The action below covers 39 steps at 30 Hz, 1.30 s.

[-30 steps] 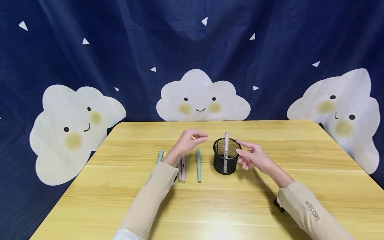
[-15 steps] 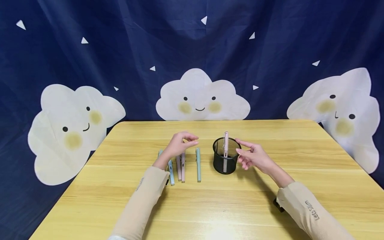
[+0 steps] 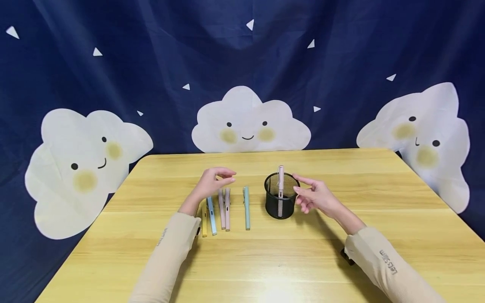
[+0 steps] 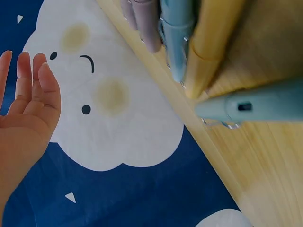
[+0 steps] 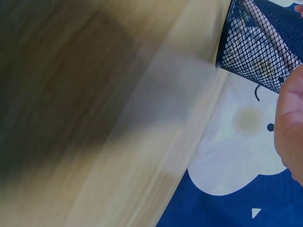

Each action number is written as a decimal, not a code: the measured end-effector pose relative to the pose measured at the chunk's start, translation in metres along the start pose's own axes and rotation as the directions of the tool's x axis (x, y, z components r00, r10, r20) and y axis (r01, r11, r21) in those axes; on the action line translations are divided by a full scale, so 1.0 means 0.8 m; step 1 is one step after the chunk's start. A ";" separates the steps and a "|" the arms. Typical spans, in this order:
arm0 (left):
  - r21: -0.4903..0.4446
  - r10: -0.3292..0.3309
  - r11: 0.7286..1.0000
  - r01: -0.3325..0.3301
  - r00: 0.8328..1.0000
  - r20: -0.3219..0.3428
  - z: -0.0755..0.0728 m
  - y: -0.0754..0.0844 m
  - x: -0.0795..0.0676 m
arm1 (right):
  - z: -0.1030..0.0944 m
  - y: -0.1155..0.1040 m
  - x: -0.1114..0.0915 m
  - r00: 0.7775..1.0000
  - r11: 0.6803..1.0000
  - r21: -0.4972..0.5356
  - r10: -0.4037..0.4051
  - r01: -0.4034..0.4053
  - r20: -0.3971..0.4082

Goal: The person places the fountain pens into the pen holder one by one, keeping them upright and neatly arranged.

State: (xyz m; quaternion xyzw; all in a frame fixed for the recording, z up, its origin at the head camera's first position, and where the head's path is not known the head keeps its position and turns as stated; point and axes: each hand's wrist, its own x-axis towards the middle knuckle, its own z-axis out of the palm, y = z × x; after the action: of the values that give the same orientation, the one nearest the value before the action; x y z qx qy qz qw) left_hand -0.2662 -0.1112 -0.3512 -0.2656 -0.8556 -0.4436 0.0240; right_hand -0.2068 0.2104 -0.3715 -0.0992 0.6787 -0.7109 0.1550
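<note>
My right hand (image 3: 316, 197) holds the side of a black mesh pen holder (image 3: 273, 206), with thumb and index finger at its rim. One pale pink pen (image 3: 281, 179) stands upright inside it. Above the table, my left hand (image 3: 210, 182) is held with fingers relaxed and nothing in them. Below and beside it lie a yellow pen (image 3: 204, 219), a light blue pen (image 3: 211, 216) and two pale pink pens (image 3: 227, 210). A green pen (image 3: 247, 208) lies nearer the holder. Another green pen (image 4: 270, 104) shows in the left wrist view; my left forearm hides it in the head view.
The wooden table (image 3: 295, 261) runs back to a dark blue curtain (image 3: 166, 54) printed with white clouds. In the right wrist view, the holder's mesh wall stands close to my right palm.
My left hand has moved left, away from the holder and over the row of pens, uncovering the yellow and blue ones. The right hand stays at the holder. The head view has shifted slightly.
</note>
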 end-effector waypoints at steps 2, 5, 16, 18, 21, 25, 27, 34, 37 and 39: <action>-0.002 -0.002 1.000 0.002 1.000 -0.007 -0.004 -0.002 -0.003 | 0.000 0.000 0.001 1.000 1.000 0.002 0.000 0.000 -0.001; 0.000 0.008 1.000 -0.008 1.000 -0.013 -0.008 -0.005 -0.007 | 0.000 0.001 0.001 1.000 1.000 0.003 0.004 -0.004 0.001; 0.035 -0.008 0.999 0.009 1.000 -0.021 -0.021 -0.022 -0.023 | 0.000 0.001 0.000 1.000 1.000 -0.009 0.011 -0.011 -0.011; 0.030 -0.023 0.999 0.024 0.999 -0.025 -0.024 -0.026 -0.025 | 0.000 0.001 0.000 1.000 1.000 -0.011 0.011 -0.011 -0.012; 0.025 -0.039 0.999 0.040 0.999 -0.036 -0.029 -0.032 -0.029 | -0.001 0.002 0.001 1.000 1.000 -0.008 0.013 -0.013 -0.012; 0.029 -0.045 0.998 0.047 0.998 -0.049 -0.035 -0.039 -0.036 | 0.000 0.003 0.001 1.000 1.000 -0.016 0.015 -0.016 -0.014; 0.021 -0.057 0.998 0.058 0.997 -0.053 -0.038 -0.042 -0.039 | 0.000 0.003 0.001 1.000 1.000 -0.024 0.017 -0.017 -0.016; 0.046 -0.094 0.994 0.097 0.994 -0.060 -0.051 -0.052 -0.046 | 0.000 0.002 0.001 1.000 1.000 -0.027 0.016 -0.016 -0.013; 0.057 -0.131 0.989 0.135 0.989 -0.061 -0.057 -0.052 -0.047 | 0.000 0.001 0.001 1.000 1.000 -0.022 0.015 -0.015 -0.012; 0.071 -0.146 0.986 0.150 0.988 -0.057 -0.062 -0.054 -0.048 | 0.000 0.001 0.000 1.000 1.000 -0.020 0.015 -0.015 -0.011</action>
State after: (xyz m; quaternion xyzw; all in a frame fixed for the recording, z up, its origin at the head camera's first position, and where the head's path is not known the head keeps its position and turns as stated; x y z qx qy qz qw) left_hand -0.2631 -0.1860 -0.3641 -0.1887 -0.8881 -0.4186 0.0228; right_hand -0.2070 0.2103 -0.3725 -0.0916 0.6873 -0.7036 0.1557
